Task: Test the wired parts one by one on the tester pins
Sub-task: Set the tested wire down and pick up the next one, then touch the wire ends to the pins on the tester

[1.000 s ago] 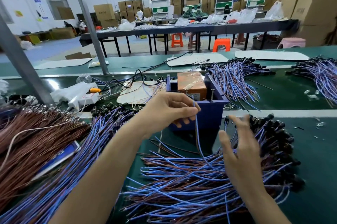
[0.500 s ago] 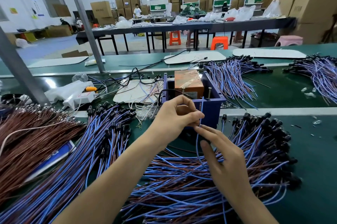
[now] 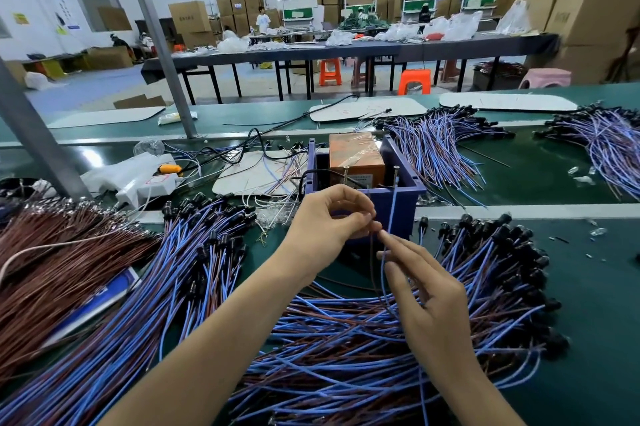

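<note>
Blue lead: one thin blue wire [image 3: 390,214] runs up from the R hand to the right tester pin [image 3: 396,173]; its tip is at or touching the pin, contact too small to confirm.
Brown lead: the brown wire [image 3: 371,254] hangs from the L fingertips, not yet at the left tester pin [image 3: 345,170].
L hand [image 3: 329,221]: curled, thumb and forefinger pinched on the brown lead's end.
R hand [image 3: 420,290]: fingers part-closed, pinching the blue lead low down.
Change vs 1 s ago: R hand was flat on the pile [image 3: 346,349], holding nothing; 0.5 s ago it met the L hand; now the leads are split, one per hand.
Meaning: part singled out; probing of the pins on the blue tester box [image 3: 398,200] looks under way, blue side first.
Stock: pile lies under both wrists, on the green bench [image 3: 606,304].
</note>
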The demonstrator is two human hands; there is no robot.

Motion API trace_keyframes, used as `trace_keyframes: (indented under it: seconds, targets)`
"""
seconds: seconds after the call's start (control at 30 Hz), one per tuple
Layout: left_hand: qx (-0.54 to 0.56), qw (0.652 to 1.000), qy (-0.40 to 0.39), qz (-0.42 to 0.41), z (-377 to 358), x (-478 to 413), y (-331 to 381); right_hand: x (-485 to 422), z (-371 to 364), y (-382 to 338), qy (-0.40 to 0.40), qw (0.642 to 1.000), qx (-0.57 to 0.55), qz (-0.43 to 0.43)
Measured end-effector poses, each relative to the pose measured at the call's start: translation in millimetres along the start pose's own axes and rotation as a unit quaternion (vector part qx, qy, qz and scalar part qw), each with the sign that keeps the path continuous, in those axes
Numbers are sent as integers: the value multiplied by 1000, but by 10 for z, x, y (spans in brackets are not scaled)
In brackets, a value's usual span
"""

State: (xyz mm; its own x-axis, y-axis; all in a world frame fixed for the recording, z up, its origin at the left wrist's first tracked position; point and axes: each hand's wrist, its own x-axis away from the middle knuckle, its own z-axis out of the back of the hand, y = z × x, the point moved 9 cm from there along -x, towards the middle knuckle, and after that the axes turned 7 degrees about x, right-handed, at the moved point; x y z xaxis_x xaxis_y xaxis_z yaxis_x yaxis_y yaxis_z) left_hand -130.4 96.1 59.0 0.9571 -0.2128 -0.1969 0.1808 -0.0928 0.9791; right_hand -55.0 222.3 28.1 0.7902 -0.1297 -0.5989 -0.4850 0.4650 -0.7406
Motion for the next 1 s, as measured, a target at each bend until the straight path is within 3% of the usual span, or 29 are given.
trace_keyframes:
  seconds: [0.13, 0.2, 0.47, 1.0]
  targets:
    - [39, 998, 31, 48, 70, -23, -117, 16, 88, 316, 48, 973, -155, -164]
    - [45, 996, 32, 65, 71, -23, -158, 11, 109, 414, 60, 957, -197, -204]
    - [45, 995, 68, 59, 116, -28, -195, -27, -38, 462, 5, 939, -259, -225]
    - [13, 994, 95, 48, 206, -59, -236, -92, -62, 578, -45, 930, -255, -261]
